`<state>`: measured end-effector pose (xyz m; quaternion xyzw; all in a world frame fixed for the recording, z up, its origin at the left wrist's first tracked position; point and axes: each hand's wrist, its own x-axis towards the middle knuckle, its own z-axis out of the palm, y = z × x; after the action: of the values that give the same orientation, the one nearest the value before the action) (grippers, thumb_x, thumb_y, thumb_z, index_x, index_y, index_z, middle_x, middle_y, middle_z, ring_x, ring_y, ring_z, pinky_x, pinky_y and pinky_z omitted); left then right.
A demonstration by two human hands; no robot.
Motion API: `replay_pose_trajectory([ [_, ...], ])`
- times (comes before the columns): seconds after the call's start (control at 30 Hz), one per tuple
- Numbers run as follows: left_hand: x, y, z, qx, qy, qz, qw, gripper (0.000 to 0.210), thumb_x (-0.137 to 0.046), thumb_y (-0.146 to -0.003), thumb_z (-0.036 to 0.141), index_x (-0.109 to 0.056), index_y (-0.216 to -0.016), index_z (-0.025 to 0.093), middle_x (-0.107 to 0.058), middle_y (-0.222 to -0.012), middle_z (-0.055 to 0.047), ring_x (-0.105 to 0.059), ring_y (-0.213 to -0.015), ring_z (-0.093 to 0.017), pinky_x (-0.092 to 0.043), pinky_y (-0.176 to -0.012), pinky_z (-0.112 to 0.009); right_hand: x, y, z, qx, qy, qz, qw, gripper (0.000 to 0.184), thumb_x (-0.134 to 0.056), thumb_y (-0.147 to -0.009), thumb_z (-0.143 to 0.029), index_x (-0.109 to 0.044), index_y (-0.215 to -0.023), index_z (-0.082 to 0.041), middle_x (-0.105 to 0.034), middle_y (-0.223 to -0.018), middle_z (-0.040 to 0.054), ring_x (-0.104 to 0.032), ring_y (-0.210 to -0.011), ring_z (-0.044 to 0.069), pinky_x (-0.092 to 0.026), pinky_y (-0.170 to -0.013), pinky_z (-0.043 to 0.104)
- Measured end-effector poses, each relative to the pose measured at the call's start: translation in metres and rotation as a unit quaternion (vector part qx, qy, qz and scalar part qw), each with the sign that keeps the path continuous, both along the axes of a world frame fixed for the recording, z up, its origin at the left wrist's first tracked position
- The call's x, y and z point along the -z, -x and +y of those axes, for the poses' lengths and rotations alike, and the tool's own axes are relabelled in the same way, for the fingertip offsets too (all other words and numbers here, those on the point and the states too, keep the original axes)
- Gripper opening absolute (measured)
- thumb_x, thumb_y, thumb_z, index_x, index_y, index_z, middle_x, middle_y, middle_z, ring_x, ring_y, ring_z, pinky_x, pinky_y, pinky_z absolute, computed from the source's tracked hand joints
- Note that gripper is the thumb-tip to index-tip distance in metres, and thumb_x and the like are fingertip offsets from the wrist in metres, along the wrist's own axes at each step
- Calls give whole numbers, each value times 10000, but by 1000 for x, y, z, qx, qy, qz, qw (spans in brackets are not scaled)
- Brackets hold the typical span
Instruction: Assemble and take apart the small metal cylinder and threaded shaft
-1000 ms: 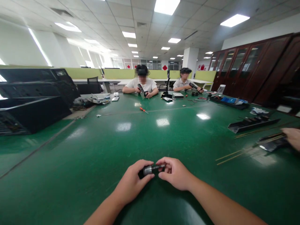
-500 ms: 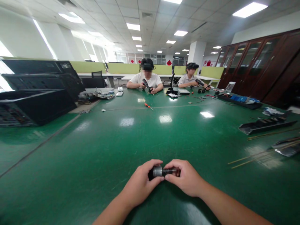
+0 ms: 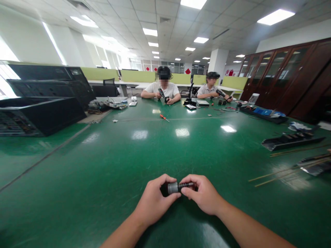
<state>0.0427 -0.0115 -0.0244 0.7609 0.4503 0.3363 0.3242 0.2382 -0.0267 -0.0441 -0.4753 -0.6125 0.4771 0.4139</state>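
Note:
Low in the middle of the head view, my left hand (image 3: pixel 152 199) is closed round the wide end of a cylindrical metal part (image 3: pixel 173 187). This end is a grey collar; whatever lies behind it is hidden in my palm. A narrower dark ribbed shaft (image 3: pixel 183 186) runs from the collar to the right and ends in a thin tip. Round that shaft, the thumb and fingers of my right hand (image 3: pixel 205 195) are curled. Both hands hold the part just above the green tabletop (image 3: pixel 113 165), their fingertips close together.
An orange screwdriver (image 3: pixel 163 118) lies further back on the table. Black computer cases (image 3: pixel 59 113) stand at the left. On the right are thin brass-coloured rods (image 3: pixel 279 174) and a black metal tray (image 3: pixel 289 139). Across the table sit two people (image 3: pixel 161 89) holding power drills.
The view has shifted slightly. Both hands keep hold of the metal part, and the right fingers have moved a little along the shaft.

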Motion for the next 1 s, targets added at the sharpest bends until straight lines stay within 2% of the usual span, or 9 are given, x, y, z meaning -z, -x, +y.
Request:
replay_pose_trajectory([
  [0.63, -2, 1, -1, -6, -7, 9, 1000, 217, -737, -697, 209, -654, -898, 209, -703, -832, 7, -652, -788, -184, -463, -730, -288, -1, -2, 0, -5, 3, 15, 1000, 145, -663, -748, -205, -707, -874, -147, -605, -645, -5, -541, -572, 127, -418, -560, 242],
  [1.0, -3, 0, -1, 1, -11, 9, 1000, 209, -735, -701, 206, -658, -895, 213, -707, -837, 11, -655, -796, -181, -465, -739, -286, -4, -1, 0, 4, -14, -14, 1000, 130, -704, -735, -230, -702, -842, -156, -620, -669, -4, -534, -601, 123, -410, -561, 224],
])
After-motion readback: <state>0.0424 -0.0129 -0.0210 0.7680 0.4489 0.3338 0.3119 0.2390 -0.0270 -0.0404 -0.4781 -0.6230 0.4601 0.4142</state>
